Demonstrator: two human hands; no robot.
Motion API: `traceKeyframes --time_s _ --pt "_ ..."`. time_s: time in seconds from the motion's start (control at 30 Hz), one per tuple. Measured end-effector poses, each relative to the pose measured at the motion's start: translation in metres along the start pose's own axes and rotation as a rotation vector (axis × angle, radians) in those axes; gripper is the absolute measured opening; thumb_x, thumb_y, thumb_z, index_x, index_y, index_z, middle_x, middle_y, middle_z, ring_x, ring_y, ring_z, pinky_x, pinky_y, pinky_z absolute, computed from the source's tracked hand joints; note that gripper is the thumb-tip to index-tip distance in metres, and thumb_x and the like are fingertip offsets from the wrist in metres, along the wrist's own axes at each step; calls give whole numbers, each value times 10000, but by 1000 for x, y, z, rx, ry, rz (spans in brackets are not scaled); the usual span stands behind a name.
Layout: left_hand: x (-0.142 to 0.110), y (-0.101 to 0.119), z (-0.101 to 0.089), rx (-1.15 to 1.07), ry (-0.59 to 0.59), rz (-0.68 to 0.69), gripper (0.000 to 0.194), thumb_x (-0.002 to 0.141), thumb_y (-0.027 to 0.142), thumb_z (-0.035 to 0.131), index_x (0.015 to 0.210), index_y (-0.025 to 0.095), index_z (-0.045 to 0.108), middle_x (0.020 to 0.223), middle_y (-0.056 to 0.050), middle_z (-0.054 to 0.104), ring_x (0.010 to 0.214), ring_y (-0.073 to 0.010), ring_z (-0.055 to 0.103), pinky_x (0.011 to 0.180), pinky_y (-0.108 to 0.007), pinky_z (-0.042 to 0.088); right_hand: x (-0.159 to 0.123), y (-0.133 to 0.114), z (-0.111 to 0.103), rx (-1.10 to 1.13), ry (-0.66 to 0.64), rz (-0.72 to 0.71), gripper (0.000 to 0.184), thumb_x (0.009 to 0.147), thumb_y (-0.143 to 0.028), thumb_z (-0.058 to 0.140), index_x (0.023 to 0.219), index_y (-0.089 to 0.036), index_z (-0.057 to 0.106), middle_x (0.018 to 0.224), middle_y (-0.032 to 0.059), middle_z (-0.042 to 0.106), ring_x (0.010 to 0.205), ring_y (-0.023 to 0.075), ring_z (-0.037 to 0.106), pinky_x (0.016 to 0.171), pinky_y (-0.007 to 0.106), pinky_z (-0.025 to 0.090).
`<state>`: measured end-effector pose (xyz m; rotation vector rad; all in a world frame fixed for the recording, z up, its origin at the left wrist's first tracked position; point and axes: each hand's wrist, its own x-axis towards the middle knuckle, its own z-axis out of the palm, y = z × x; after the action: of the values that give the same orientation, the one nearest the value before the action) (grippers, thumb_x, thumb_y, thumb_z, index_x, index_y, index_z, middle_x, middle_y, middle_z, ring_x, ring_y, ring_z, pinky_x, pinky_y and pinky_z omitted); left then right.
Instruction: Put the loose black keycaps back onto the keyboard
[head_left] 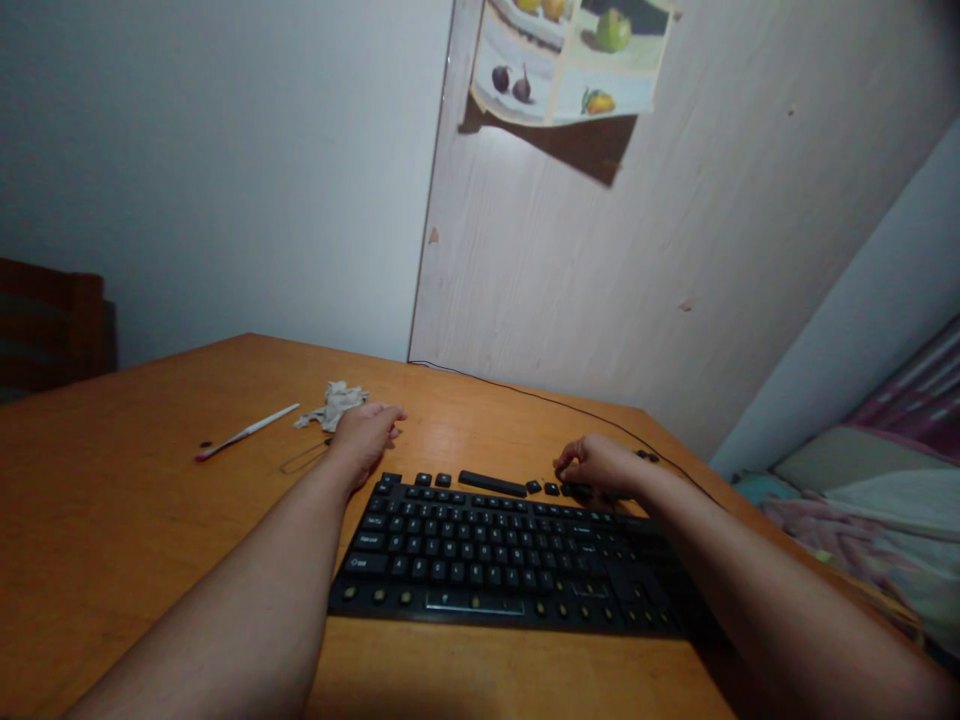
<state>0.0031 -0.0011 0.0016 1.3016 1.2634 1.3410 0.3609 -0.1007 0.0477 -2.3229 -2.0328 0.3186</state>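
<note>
Black plastic makes up the full-size keyboard point(480, 530) lying on the orange-brown wooden table point(142, 500), bare yellowish sockets showing along its near row. Beyond its far left corner, the left hand point(365, 438) reaches forward from an extended forearm, its fingers loosely bent and pointing right. The right hand point(600, 462) comes in across the keyboard's right end, wrist arched, fingers curled down towards the small square black keycaps point(553, 489) lined up just past the far edge. The view is too dim and small to tell whether either set of fingers pinches anything. Between the hands, in that same row, lies a long black bar-shaped key point(493, 484), apart from both. Just beyond the left hand sits a crumpled pale cloth point(334, 402), with a slim white-handled brush point(259, 424) farther left.
</note>
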Motion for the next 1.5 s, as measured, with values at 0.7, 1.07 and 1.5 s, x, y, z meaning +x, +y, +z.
traceKeyframes --time_s 0.7,1.07,1.5 --pt "-5 7 1 -8 2 2 218 661 346 622 727 144 669 530 17 533 469 -110 440 465 -230 311 -93 -32 -11 160 83 -308 232 876 -351 598 979 -200 740 829 24 725 736 165 630 672 256 434" --pt "1 0 0 -4 -7 18 229 656 355 635 742 144 664 541 11 543 470 -118 476 458 -224 321 -165 -57 20 -38 130 -432 155 936 -270 557 981 -259 706 898 -15 719 814 150 646 740 252 424" --pt "2 1 0 -13 -16 9 263 646 377 628 754 141 668 541 12 548 462 -113 473 446 -217 331 -166 -61 37 -170 210 -419 183 977 -258 503 993 -248 684 836 -3 693 789 158 637 703 280 380"
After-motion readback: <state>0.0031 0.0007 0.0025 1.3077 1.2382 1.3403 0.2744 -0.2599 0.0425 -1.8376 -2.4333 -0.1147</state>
